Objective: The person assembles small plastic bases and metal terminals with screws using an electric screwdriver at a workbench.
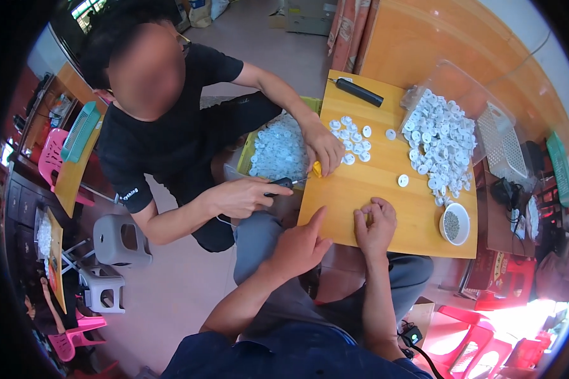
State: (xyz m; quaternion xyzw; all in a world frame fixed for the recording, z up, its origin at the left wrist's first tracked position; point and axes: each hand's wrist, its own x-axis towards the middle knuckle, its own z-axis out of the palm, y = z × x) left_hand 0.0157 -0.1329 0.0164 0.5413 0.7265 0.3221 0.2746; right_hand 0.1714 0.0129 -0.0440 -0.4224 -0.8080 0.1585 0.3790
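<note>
My left hand [297, 244] hovers at the near left edge of the wooden table [335, 215], index finger stretched out and thumb apart, with nothing seen in it. At the table's near edge my right hand [375, 230] is closed, its fingers bent in toward the thumb; anything between them is hidden. The closest small part to it is a single white disc [403, 180]. A loose group of white discs [354, 140] lies farther left. Right of my right hand stands a white bowl [464, 224] of small grey metal pieces [451, 225].
Across the left corner, a co-worker's hands hold a black screwdriver [281, 184] and a yellow piece [317, 168]. Another black screwdriver [359, 91] lies at the back. White discs [439, 139] spill from a clear bin [449, 79]. A yellow-green crate [250, 151] holds pale parts.
</note>
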